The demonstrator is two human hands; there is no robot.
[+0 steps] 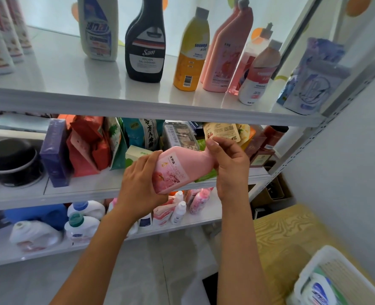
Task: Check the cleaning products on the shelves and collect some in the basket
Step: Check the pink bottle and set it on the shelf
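I've got the pink bottle (180, 170) dead centre, lying tilted in front of the middle shelf (76, 190), label up. My left hand (141, 186) cups its base, fingers curled round it; my right hand (228, 164) wraps the neck at three o'clock, so the cap is hidden. This looks like the checking step: I'm reading the label. The basket (327, 258) waits down at five o'clock, well apart, one product already inside. Next, I judge, one hand lets go and the other swings the bottle down there.
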